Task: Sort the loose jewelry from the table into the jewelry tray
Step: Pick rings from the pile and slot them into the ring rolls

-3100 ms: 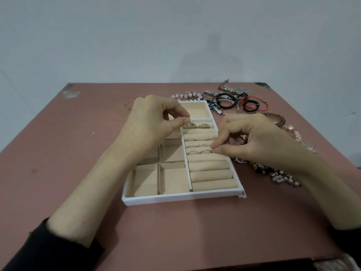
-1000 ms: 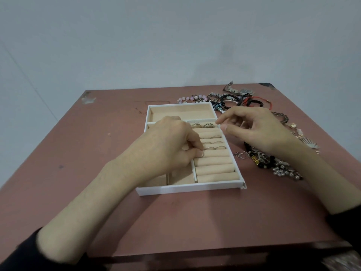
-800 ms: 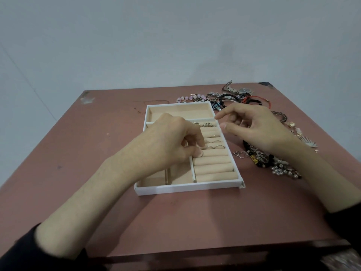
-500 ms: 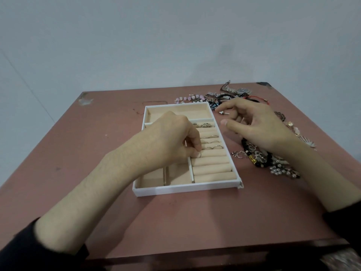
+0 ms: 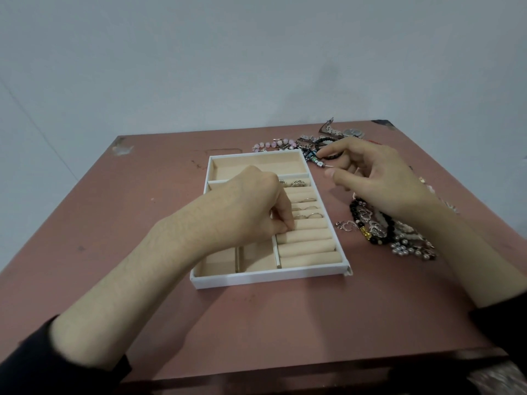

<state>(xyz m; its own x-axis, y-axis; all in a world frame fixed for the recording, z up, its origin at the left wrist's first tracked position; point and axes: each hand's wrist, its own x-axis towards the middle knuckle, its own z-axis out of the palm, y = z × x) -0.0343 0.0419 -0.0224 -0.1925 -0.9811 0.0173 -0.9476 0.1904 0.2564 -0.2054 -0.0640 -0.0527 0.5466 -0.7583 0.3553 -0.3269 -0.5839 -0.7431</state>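
The white jewelry tray [image 5: 268, 277] with beige lining lies mid-table. Several rings [image 5: 306, 208] sit in its ring rolls on the right side. My left hand [image 5: 251, 206] rests over the tray with curled fingers. Its thumb and forefinger pinch down into a groove just below the lowest rings, and the ring they hold is hidden under the fingertips. My right hand [image 5: 379, 178] hovers beside the tray's far right corner. It pinches a small silver stud earring [image 5: 328, 166] whose pin points left.
Loose jewelry lies right of and behind the tray: black bead bracelets and pearls [image 5: 379, 229], a pink bead bracelet [image 5: 268, 144], a metal watch [image 5: 353, 133]. The table's left half is bare pink surface, and a grey wall stands behind it.
My left hand carried a ring from the upper rolls down to a lower groove. My right hand left the tray, reached toward the far pile and lifted a small stud.
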